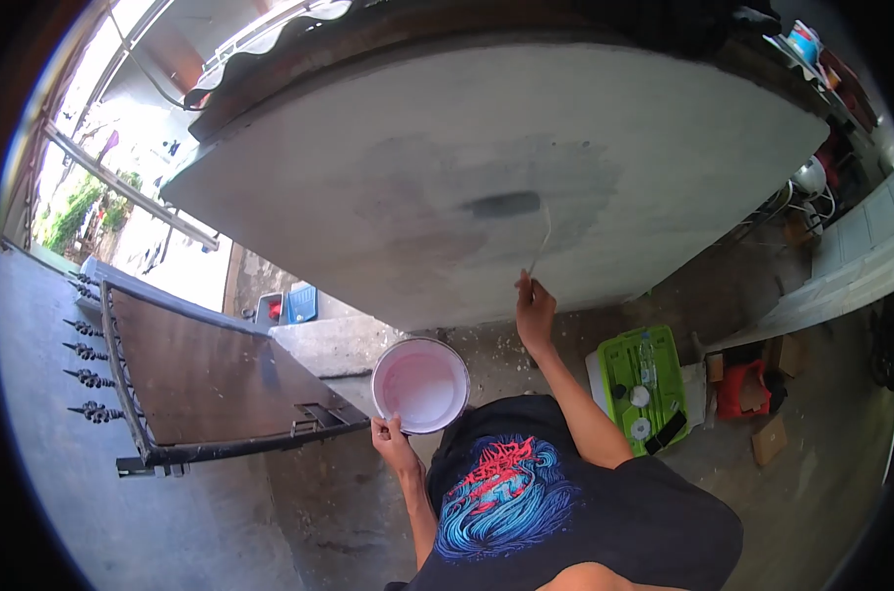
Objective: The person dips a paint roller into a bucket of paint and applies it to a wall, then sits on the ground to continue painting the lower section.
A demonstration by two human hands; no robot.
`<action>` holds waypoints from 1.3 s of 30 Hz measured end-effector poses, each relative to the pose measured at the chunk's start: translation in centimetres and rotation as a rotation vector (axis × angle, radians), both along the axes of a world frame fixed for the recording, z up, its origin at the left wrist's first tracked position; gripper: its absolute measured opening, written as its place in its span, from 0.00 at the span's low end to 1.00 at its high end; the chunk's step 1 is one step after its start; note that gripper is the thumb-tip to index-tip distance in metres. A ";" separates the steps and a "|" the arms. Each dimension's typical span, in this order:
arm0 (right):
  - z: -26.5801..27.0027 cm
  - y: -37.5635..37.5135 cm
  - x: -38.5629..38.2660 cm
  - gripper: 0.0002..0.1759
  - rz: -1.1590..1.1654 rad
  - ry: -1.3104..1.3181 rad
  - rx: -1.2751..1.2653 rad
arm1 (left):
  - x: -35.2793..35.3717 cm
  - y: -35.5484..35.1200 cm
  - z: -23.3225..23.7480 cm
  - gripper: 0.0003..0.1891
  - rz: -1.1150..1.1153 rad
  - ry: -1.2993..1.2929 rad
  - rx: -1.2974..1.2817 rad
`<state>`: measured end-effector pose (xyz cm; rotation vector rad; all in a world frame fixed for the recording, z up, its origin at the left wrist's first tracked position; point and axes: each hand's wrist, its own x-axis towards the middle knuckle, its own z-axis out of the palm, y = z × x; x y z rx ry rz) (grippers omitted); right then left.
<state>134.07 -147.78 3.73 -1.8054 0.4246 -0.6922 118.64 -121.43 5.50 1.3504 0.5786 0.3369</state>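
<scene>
Rolling pass in hand, judging by the pose: dark grey cylindrical roller on a thin wire frame lay against the pale grey painted wall, mid-wall, inside a darker, uneven patch. Right hand was closed round the frame's lower end, arm stretched forward. Left hand had a narrow pinch on the near-left rim of the round white bucket with a pinkish inside, held at the wearer's front, opening up. Keeping the roller flat looked to need a steady right grip and a level bucket. Main snag: brown metal gate with black spikes, its free end close beside the left hand. Right side: green plastic case carrying a clear plastic bottle, with a red plastic container further right. Blue plastic basket sat far left, past the gate. Bucket fill level: couldn't tell.
</scene>
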 end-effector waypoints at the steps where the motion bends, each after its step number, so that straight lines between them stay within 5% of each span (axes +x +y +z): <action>1: -1.5 0.2 -0.5 0.22 0.004 0.098 -0.010 | 0.4 0.6 -0.2 0.14 -0.015 0.019 -0.019; 17: 0.6 3.1 -1.2 0.28 -0.031 0.213 0.227 | 3.1 11.9 -0.2 0.14 -0.158 0.075 0.030; 26: 6.6 3.3 -0.3 0.29 0.033 0.169 0.422 | 2.0 15.4 -0.6 0.14 -0.273 0.108 0.035; 31: 0.1 2.8 -0.8 0.27 0.071 0.185 0.293 | 0.5 16.8 -0.3 0.15 -0.250 0.088 0.004; 33: -2.4 2.8 -1.9 0.26 0.155 0.464 0.578 | 0.3 17.2 -0.5 0.15 -0.236 0.067 0.011; 39: -5.6 6.7 -8.3 0.18 0.233 0.521 0.902 | 0.1 19.9 -1.6 0.16 -0.216 0.096 0.018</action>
